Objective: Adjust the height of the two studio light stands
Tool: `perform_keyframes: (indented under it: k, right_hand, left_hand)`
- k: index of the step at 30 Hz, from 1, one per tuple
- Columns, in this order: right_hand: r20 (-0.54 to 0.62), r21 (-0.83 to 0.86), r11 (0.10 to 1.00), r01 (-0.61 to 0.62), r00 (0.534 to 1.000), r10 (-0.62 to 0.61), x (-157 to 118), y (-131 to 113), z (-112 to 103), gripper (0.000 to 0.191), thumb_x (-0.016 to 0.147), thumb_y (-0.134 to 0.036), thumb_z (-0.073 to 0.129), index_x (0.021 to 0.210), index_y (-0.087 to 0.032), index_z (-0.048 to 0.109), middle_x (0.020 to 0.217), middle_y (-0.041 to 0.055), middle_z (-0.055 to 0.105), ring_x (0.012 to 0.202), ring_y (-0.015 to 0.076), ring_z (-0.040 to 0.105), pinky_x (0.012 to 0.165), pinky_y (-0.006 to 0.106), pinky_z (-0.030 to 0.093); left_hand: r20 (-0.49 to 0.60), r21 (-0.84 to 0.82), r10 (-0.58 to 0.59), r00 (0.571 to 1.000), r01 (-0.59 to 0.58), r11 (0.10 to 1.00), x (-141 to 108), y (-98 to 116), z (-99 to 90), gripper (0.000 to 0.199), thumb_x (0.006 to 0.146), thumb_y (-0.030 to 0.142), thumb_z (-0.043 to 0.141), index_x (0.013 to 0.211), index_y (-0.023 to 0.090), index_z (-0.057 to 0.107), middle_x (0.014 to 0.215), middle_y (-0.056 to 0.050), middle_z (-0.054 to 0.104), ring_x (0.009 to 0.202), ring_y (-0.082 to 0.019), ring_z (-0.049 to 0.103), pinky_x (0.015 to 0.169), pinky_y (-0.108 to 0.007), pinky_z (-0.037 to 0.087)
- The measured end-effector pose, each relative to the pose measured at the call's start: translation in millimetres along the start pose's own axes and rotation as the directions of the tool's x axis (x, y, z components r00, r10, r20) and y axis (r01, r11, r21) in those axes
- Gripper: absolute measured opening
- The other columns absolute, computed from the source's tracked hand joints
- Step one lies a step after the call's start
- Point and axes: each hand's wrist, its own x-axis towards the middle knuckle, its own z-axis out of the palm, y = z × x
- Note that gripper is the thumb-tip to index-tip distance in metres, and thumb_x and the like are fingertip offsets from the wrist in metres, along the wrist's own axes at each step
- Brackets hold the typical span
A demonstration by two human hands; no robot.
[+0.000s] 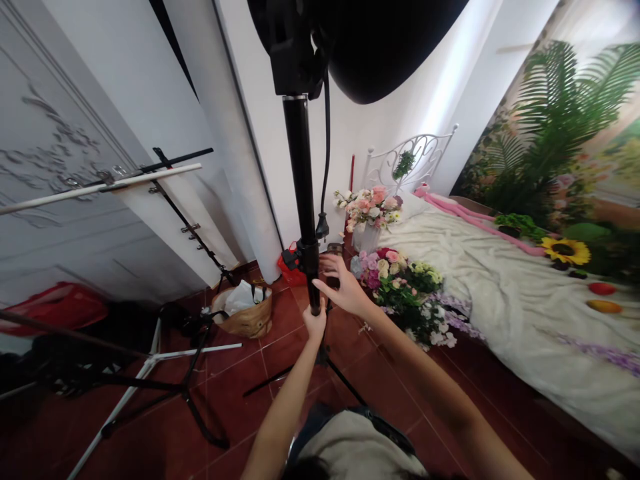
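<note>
A black light stand (300, 167) rises upright in front of me, with a large dark lamp head or reflector (380, 47) on top. My left hand (315, 321) is wrapped round the lower part of its pole. Higher up, my right hand (346, 288) is beside the pole, fingers apart and bent a little, the thumb close to the tube; whether it touches I cannot tell. Just above the hands sits the stand's clamp collar with its knob (291, 259). A power cable with a plug (323, 227) hangs along the pole. The stand's legs (345, 381) spread over the floor below.
On the right is a bed with a cream blanket (505, 293), a sunflower (565, 251) and a white metal headboard (415, 157). Flower bunches (395, 280) stand beside it. At left are a woven basket (250, 317), other stand legs (150, 363) and a crossbar (100, 190).
</note>
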Motion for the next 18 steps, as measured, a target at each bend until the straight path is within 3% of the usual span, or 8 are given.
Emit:
perform_keyframes:
  k: [4,8,14,18]
  right_hand:
    - [0.082,-0.246,0.968,-0.054,0.994,0.076,-82,60,4,0.039,0.09,-0.03,0.043,0.128,-0.021,0.041,0.13,0.0124,0.048,0.124,0.0218,0.043,0.105,0.043,0.036]
    - [0.212,-0.364,0.93,-0.042,0.969,0.126,-139,98,20,0.054,0.091,-0.022,0.036,0.142,-0.018,0.02,0.137,0.0146,0.042,0.132,0.0231,0.033,0.106,0.046,0.035]
    - [0.286,-0.445,0.895,0.029,0.952,0.111,-145,122,38,0.071,0.081,-0.008,0.032,0.146,-0.015,0.004,0.148,0.0138,0.025,0.138,0.0212,0.018,0.11,0.047,0.027]
    - [0.288,-0.448,0.894,0.025,0.95,0.119,-134,135,43,0.067,0.081,-0.01,0.032,0.144,-0.014,0.01,0.148,0.0144,0.024,0.139,0.0209,0.016,0.111,0.048,0.025]
  left_hand:
    - [-0.062,0.052,0.07,0.996,-0.067,0.996,1,2,1.5,0.031,0.069,0.048,0.063,0.072,0.018,0.054,0.063,0.0,0.055,0.06,-0.013,0.054,0.062,-0.025,0.045]
    - [-0.046,0.084,0.101,0.994,-0.096,0.992,1,-1,2.1,0.03,0.073,0.047,0.06,0.073,0.019,0.05,0.063,0.002,0.052,0.06,-0.013,0.053,0.061,-0.024,0.044]
    - [-0.023,0.061,0.069,0.997,-0.067,0.996,1,-5,1.2,0.029,0.072,0.046,0.062,0.075,0.019,0.051,0.064,0.001,0.054,0.06,-0.013,0.054,0.06,-0.024,0.044]
    - [-0.019,0.056,0.063,0.998,-0.062,0.997,0,-2,0.6,0.029,0.072,0.046,0.061,0.074,0.019,0.051,0.062,0.001,0.053,0.058,-0.013,0.054,0.058,-0.024,0.043]
